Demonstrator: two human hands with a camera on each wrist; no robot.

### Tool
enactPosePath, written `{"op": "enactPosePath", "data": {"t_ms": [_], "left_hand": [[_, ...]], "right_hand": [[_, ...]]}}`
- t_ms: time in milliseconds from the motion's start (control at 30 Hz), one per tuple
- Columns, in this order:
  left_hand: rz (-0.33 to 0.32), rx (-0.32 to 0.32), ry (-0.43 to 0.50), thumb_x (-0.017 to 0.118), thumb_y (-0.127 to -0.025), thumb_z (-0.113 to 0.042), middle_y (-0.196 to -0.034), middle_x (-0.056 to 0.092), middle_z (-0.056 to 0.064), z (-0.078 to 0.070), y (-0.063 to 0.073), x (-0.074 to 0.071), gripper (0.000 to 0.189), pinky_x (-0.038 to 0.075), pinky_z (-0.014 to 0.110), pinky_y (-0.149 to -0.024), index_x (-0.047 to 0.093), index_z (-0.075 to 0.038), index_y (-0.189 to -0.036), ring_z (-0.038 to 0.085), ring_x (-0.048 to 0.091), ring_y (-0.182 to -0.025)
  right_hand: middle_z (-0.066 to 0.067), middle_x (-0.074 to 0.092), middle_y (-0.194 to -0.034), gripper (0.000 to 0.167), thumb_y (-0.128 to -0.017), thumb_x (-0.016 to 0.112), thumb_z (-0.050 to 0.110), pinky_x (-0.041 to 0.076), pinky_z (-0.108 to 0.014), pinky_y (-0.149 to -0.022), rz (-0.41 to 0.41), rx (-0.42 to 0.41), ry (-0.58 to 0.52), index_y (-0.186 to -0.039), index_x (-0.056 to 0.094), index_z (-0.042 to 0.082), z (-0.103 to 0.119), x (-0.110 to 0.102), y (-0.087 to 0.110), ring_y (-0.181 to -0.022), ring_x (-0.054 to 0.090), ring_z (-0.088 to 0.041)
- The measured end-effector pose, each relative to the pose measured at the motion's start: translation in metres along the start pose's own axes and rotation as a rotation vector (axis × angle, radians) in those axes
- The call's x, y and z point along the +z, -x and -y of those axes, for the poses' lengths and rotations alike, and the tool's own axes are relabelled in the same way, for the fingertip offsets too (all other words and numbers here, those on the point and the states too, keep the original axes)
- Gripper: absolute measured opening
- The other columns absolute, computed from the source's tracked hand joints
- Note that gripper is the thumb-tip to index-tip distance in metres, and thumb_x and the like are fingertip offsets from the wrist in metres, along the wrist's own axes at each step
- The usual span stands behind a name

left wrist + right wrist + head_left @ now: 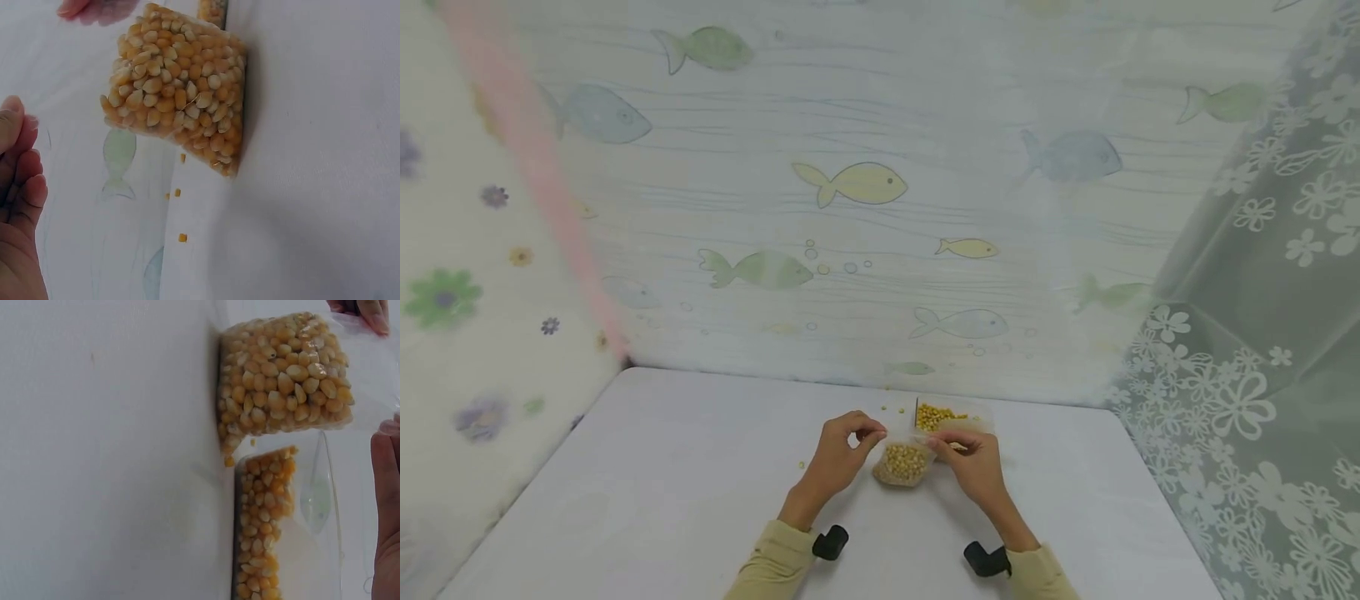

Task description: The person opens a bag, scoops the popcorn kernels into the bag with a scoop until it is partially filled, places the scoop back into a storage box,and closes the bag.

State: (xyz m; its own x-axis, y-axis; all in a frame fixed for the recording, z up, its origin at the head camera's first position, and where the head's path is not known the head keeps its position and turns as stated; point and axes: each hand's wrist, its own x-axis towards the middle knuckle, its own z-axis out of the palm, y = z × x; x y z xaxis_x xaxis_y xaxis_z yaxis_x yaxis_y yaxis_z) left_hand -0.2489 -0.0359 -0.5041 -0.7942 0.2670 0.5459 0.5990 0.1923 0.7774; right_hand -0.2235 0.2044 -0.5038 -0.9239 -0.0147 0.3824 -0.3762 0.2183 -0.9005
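A clear plastic bag (904, 464) of yellow corn kernels stands on the white table between my hands, its filled part at the bottom and its see-through top pulled up. My left hand (838, 457) pinches the top edge at the left corner between thumb and fingertips. At the opposite corner my right hand (976, 465) pinches the same edge. In the right wrist view the film of the bag (287, 378) stretches between both hands. Just behind it is a clear plastic box (335, 487) holding more corn kernels (259, 531), partly hidden by my right hand in the head view.
A few loose kernels (182, 237) lie on the white table (685, 475), some near the back edge and one left of my left hand. A fish-print curtain (865, 250) hangs behind the table. Lace-patterned sheer fabric (1247, 400) hangs along the right side.
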Motion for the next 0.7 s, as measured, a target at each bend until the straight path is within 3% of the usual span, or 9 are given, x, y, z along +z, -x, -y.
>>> {"op": "enactPosePath", "data": {"t_ms": [167, 300, 433, 700], "left_hand": [[-0.029, 0.023, -0.029, 0.072, -0.092, -0.008, -0.080, 0.065, -0.002, -0.002, -0.002, 0.003, 0.005, 0.051, 0.042, -0.068, 0.076, -0.005, -0.093, 0.008, 0.052, -0.074], [-0.074, 0.049, -0.012, 0.074, -0.091, -0.009, -0.080, 0.066, -0.001, 0.001, -0.004, 0.007, 0.005, 0.052, 0.037, -0.067, 0.077, -0.007, -0.093, 0.011, 0.054, -0.073], [-0.109, 0.055, -0.004, 0.073, -0.092, -0.011, -0.083, 0.069, -0.002, 0.005, -0.006, 0.013, 0.005, 0.051, 0.027, -0.068, 0.078, -0.010, -0.094, 0.009, 0.058, -0.074], [-0.160, 0.042, -0.060, 0.072, -0.093, -0.006, -0.086, 0.071, 0.000, 0.008, -0.009, 0.021, 0.008, 0.053, 0.026, -0.070, 0.077, -0.008, -0.098, 0.010, 0.062, -0.078]], "right_hand": [[-0.023, 0.074, -0.097, 0.006, -0.087, 0.077, -0.001, 0.060, -0.026, -0.066, -0.004, -0.057, 0.000, -0.092, 0.079, -0.003, -0.001, -0.003, -0.001, -0.079, 0.072, -0.008], [-0.021, 0.075, -0.094, 0.006, -0.087, 0.077, 0.003, 0.060, -0.025, -0.068, -0.012, -0.085, 0.013, -0.091, 0.079, -0.002, -0.001, -0.006, -0.002, -0.079, 0.074, -0.010], [-0.021, 0.076, -0.093, 0.006, -0.087, 0.077, 0.002, 0.060, -0.023, -0.067, -0.040, -0.054, 0.029, -0.091, 0.078, -0.003, 0.004, -0.005, -0.002, -0.077, 0.074, -0.010], [-0.022, 0.075, -0.095, 0.010, -0.090, 0.074, 0.002, 0.058, -0.023, -0.065, -0.036, 0.021, 0.092, -0.095, 0.077, -0.006, 0.031, -0.004, -0.007, -0.079, 0.073, -0.017]]}}
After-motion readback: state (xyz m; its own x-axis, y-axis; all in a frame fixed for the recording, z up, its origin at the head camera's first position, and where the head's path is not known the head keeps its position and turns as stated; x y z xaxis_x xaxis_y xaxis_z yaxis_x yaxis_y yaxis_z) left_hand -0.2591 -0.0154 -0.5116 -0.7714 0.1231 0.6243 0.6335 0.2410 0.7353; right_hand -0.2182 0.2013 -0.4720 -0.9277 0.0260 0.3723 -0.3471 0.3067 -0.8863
